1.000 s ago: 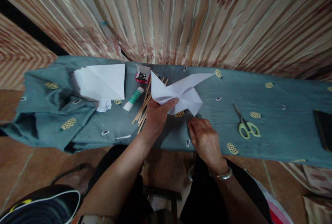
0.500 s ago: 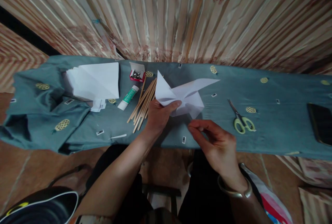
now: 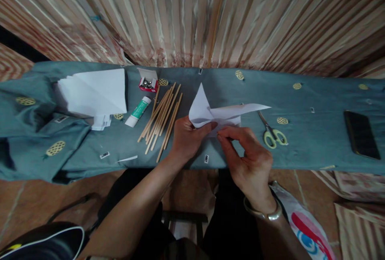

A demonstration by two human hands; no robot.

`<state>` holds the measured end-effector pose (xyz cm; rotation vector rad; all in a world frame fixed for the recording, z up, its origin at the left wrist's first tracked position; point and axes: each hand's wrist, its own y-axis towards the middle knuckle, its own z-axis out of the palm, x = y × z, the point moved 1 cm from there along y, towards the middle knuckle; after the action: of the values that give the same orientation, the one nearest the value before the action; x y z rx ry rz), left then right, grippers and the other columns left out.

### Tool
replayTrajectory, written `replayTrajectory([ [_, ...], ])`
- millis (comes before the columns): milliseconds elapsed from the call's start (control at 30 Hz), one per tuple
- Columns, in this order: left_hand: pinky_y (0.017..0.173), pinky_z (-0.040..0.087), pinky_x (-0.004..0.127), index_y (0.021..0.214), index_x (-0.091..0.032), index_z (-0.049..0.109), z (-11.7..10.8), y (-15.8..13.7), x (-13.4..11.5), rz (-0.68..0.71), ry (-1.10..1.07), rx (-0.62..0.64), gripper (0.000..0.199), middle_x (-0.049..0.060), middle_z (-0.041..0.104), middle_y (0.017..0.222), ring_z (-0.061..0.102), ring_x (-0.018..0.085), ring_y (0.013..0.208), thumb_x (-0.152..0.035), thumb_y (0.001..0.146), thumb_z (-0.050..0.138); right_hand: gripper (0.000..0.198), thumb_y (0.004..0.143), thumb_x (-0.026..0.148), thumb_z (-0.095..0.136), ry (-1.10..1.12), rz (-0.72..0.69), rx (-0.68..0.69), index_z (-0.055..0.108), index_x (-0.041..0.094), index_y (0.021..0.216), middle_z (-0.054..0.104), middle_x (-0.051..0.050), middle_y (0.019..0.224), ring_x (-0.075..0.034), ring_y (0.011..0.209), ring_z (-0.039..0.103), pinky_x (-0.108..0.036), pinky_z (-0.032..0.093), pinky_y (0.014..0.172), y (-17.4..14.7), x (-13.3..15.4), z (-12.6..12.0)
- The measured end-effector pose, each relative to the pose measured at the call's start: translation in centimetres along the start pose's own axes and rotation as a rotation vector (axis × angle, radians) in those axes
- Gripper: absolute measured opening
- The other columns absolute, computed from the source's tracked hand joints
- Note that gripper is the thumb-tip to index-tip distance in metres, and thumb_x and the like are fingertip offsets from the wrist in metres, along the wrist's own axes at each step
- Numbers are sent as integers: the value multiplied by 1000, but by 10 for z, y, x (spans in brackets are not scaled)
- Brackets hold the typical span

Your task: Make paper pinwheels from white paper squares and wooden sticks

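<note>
A white paper pinwheel (image 3: 224, 113), its blades curling up and out, is held above the cloth in my left hand (image 3: 191, 137). The thumb presses on its folded middle. My right hand (image 3: 248, 151) is closed in a pinch at the pinwheel's near edge, close to my left thumb; whatever sits between its fingertips is too small to make out. Left of my left hand lies a loose bundle of wooden sticks (image 3: 162, 117). Beyond them stands an open small red and white box (image 3: 148, 83) with shiny metal pieces inside.
A green and white glue stick (image 3: 138, 111) lies left of the sticks, beside stacked white paper (image 3: 96, 91). Green-handled scissors (image 3: 272, 133) lie right of my right hand, and a dark phone (image 3: 361, 135) farther right. Blue-green cloth (image 3: 319, 139) covers the narrow table; a curtain hangs behind.
My right hand has come up to the pinwheel's near edge, beside my left thumb. The pinwheel has turned and tilted in my left hand. The camera view has shifted slightly right.
</note>
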<state>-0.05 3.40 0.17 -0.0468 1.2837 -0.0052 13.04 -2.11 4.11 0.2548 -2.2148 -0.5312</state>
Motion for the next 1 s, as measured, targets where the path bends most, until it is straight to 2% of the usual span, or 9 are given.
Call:
replayTrajectory([
  [100, 62, 52, 26, 71, -22, 77, 3, -2, 0, 12, 9, 6, 6, 0, 74, 71, 64, 15, 64, -20, 66, 80, 12, 92, 16, 61, 10, 45, -14, 69, 24, 94, 75, -1, 92, -17, 89, 69, -34, 55, 83, 0, -2, 0],
  [200, 60, 51, 25, 70, -20, 77, 5, -4, -2, -13, 38, 16, 7, 1, 75, 70, 65, 15, 63, -23, 65, 81, 9, 91, 20, 64, 75, 165, -41, 70, 25, 95, 74, -1, 91, -18, 86, 68, -34, 56, 79, -3, -6, 0],
  [367, 63, 53, 27, 72, -17, 78, 5, -7, -5, -41, 94, 27, 9, 2, 76, 72, 68, 18, 66, -23, 65, 79, 10, 86, 22, 69, 176, 288, -69, 71, 24, 95, 73, 0, 89, -16, 80, 66, -33, 54, 77, -6, -14, 1],
  [733, 62, 51, 26, 73, -19, 77, 0, -10, -4, 6, 205, 33, 7, 1, 74, 70, 67, 17, 66, -24, 69, 76, 9, 85, 19, 69, 219, 279, -52, 73, 24, 91, 73, -1, 88, -18, 84, 68, -37, 55, 81, -5, -11, -2],
  [1000, 60, 47, 24, 69, -19, 75, 1, -10, -5, -9, 187, 44, 2, 1, 72, 68, 64, 16, 64, -21, 70, 76, 12, 91, 19, 63, 69, 168, 14, 71, 26, 93, 74, 0, 93, -19, 94, 68, -37, 53, 87, -6, -8, -4],
])
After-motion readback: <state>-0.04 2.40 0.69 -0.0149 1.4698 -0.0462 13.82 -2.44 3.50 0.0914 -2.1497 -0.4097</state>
